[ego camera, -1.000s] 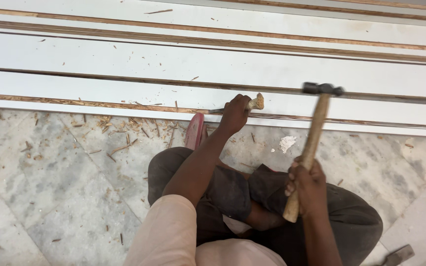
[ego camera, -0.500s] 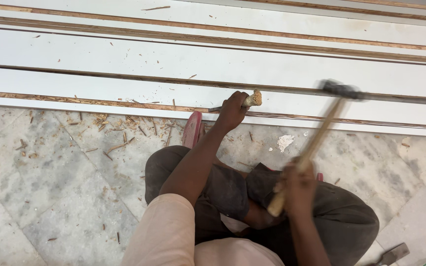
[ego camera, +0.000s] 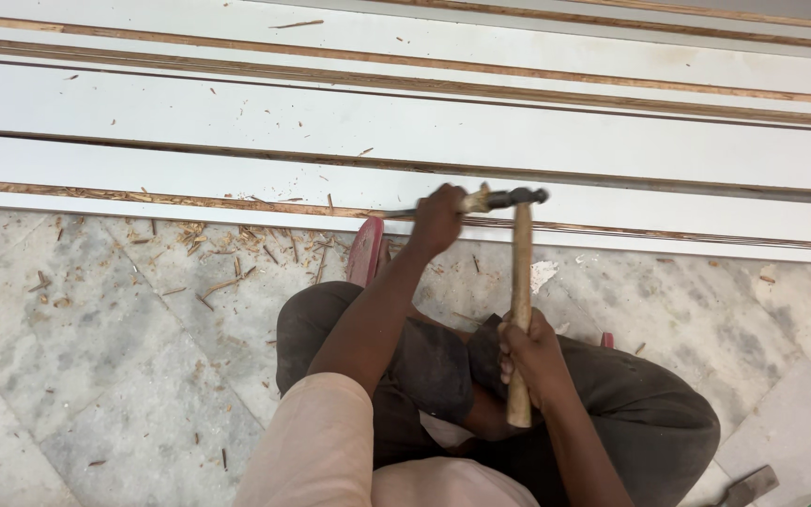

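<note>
My left hand (ego camera: 439, 219) grips a wooden-handled chisel (ego camera: 474, 200) that lies along the edge of a white laminated board (ego camera: 237, 169). My right hand (ego camera: 529, 352) holds a hammer by its wooden handle (ego camera: 520, 300). The dark metal hammer head (ego camera: 516, 197) rests against the end of the chisel handle. I sit cross-legged on the floor in dark trousers, facing the boards.
Several long white boards with brown plywood edges (ego camera: 518, 66) lie side by side across the top. Wood chips (ego camera: 227, 249) are scattered on the grey marble floor (ego camera: 96, 357). A red sandal (ego camera: 365, 252) sits by my knee. A metal tool (ego camera: 748, 486) lies at the lower right.
The hammer was raised to the right of the chisel; it has swung down and left, and its head now meets the chisel handle. My left hand stays on the chisel.
</note>
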